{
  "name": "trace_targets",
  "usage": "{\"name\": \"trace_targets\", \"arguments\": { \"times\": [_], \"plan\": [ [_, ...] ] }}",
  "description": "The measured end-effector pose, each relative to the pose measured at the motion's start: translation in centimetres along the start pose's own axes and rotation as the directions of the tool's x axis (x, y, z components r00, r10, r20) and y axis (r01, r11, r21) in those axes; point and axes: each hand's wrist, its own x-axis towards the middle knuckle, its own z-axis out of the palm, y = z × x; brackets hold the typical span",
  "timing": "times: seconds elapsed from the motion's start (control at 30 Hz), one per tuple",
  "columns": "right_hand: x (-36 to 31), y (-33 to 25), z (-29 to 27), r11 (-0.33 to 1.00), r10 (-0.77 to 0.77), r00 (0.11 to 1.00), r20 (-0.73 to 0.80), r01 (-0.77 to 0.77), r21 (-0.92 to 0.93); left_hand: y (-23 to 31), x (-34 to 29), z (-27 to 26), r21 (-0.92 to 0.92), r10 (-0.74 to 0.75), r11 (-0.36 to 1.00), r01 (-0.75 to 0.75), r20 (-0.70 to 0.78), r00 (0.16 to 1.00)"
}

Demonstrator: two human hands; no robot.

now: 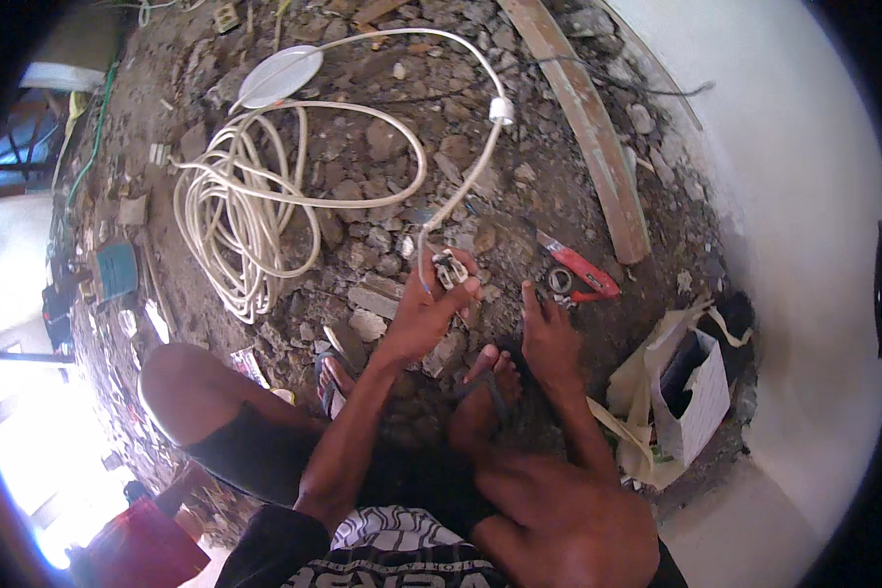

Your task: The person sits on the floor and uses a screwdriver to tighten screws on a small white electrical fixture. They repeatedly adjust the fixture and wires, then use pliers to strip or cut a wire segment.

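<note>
My left hand (426, 316) is closed on a small white electrical fitting (449, 269) with dark parts inside, held between thumb and fingers. The stripped end of a white cable (458, 196) comes down to the same hand; whether it is joined to the fitting is hard to see. A white plastic collar (501, 110) is threaded on this cable farther up. My right hand (551, 338) holds nothing, its index finger stretched out over the ground. Just beyond it lie a red-handled tool (586, 271) and a black roll of tape (559, 282).
The cable's loose coil (250, 216) lies on rubble at the left, with a white round cover (282, 76) behind it. A wooden plank (588, 127) runs along the right, near a white wall (794, 147). An opened box (691, 397) stands by my right knee.
</note>
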Motion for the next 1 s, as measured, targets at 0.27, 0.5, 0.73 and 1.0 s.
{"name": "trace_targets", "arguments": {
  "times": [0.27, 0.5, 0.73, 1.0],
  "plan": [
    [1.7, -3.2, -3.1, 0.932, 0.064, 0.949, -0.31, 0.054, 0.359, -2.1, -0.4, -0.2, 0.09, 0.034, 0.995, -0.036, 0.018, 0.999],
    [4.4, -9.5, -7.6, 0.9, -0.2, 0.941, -0.274, 0.287, 0.329, -1.8, -1.1, 1.6, 0.268, 0.044, 0.958, -0.103, 0.22, 0.975],
    [3.3, -6.3, -8.5, 0.892, -0.192, 0.973, -0.132, 0.229, 0.389, 3.9, -2.0, 0.3, 0.834, 0.32, 0.481, -0.27, 0.12, 0.94],
    [5.7, -2.6, -11.6, 0.676, -0.177, 0.982, -0.072, 0.174, 0.716, 5.0, 2.4, 1.7, 0.58, 0.48, 0.346, -0.738, 0.566, 0.67]
  ]
}}
